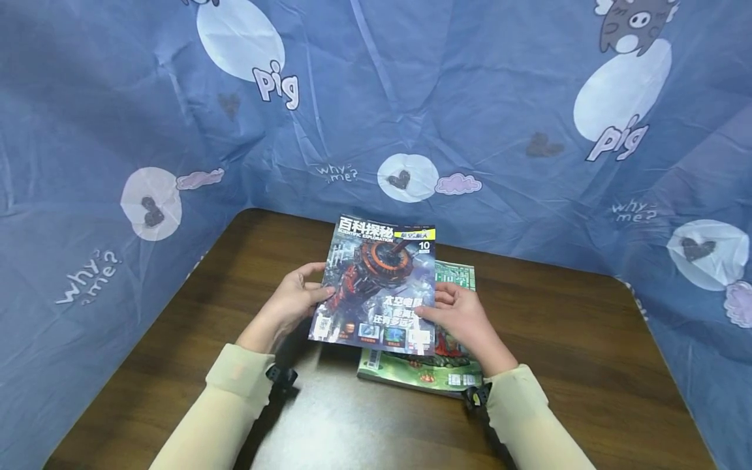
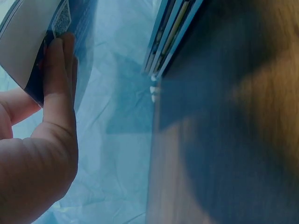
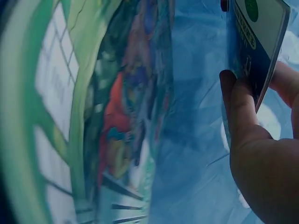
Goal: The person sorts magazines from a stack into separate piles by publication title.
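Note:
A magazine (image 1: 376, 281) with a dark blue space cover and an orange ring is held up between both hands, face toward the head camera. My left hand (image 1: 296, 300) pinches its left edge, thumb on the cover and fingers behind, as the left wrist view also shows on the back cover (image 2: 60, 21). On the opposite edge my right hand (image 1: 461, 320) pinches it the same way, thumb in front. Behind and below it lies a green illustrated magazine (image 1: 411, 372) on top of a stack, partly hidden by the held one. Several stacked edges (image 2: 170, 37) show in the left wrist view.
The brown wooden table (image 1: 564, 339) spreads around the stack. Blue cloth (image 1: 364, 117) printed with pigs, hearts and words hangs behind the table and along both sides. Dark wrist cameras (image 1: 282, 377) sit at the cuffs.

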Demonstrator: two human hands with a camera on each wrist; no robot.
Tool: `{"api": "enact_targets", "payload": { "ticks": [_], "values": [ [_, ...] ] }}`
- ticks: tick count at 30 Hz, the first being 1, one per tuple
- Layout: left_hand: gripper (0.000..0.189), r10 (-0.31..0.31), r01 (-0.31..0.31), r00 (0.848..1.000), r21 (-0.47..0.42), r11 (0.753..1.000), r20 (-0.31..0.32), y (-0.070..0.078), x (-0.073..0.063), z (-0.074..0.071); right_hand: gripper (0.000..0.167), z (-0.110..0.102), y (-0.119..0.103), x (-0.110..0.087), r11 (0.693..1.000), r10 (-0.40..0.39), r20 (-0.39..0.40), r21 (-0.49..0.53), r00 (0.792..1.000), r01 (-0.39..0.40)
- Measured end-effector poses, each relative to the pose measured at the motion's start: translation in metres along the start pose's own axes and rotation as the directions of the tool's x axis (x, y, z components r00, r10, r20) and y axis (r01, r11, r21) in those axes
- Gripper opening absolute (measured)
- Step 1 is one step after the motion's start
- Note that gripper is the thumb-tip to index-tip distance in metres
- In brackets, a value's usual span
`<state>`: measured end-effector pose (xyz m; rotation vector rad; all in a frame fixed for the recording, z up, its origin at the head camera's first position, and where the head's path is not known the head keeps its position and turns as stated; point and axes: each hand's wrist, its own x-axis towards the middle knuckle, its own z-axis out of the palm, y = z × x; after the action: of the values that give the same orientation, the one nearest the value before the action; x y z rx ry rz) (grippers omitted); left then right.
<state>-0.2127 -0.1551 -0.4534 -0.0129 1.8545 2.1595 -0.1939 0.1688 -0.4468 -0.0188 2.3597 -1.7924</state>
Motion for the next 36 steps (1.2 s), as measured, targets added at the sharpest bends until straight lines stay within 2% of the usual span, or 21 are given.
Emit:
{"api": "enact_targets", "payload": {
  "ticks": [7, 13, 22, 29, 33, 36],
  "values": [
    [0.062, -0.011, 0.011, 1.000, -0.001, 1.000, -0.003, 0.011, -0.008, -0.014, 0.082, 0.010, -0.023, -0.001, 0.998, -0.006, 0.009, -0.064, 1.000, 0.007],
    [0.063, -0.004, 0.004, 1.000, 0.019, 1.000, -0.020, 0.021, -0.013, -0.027, 0.081, 0.023, -0.040, 0.002, 0.999, -0.016, 0.030, -0.037, 0.999, 0.017],
    [0.065, -0.035, 0.044, 0.997, 0.133, 0.990, -0.068, 0.034, -0.008, -0.058, 0.083, 0.053, -0.047, 0.021, 0.999, -0.011, 0.036, -0.040, 0.999, 0.012],
    [0.066, -0.071, 0.084, 0.994, 0.166, 0.983, -0.088, 0.045, -0.002, -0.080, 0.084, 0.079, -0.044, 0.041, 0.999, -0.001, 0.024, -0.034, 1.000, 0.002],
    [0.065, -0.072, 0.089, 0.992, 0.174, 0.981, -0.100, 0.046, 0.001, -0.092, 0.080, 0.093, -0.046, 0.047, 1.000, -0.003, 0.021, -0.028, 1.000, 0.004],
    [0.063, -0.072, 0.093, 0.990, 0.170, 0.981, -0.122, 0.044, 0.002, -0.102, 0.077, 0.104, -0.047, 0.054, 0.998, -0.006, 0.020, -0.066, 1.000, 0.007]
  ]
}}
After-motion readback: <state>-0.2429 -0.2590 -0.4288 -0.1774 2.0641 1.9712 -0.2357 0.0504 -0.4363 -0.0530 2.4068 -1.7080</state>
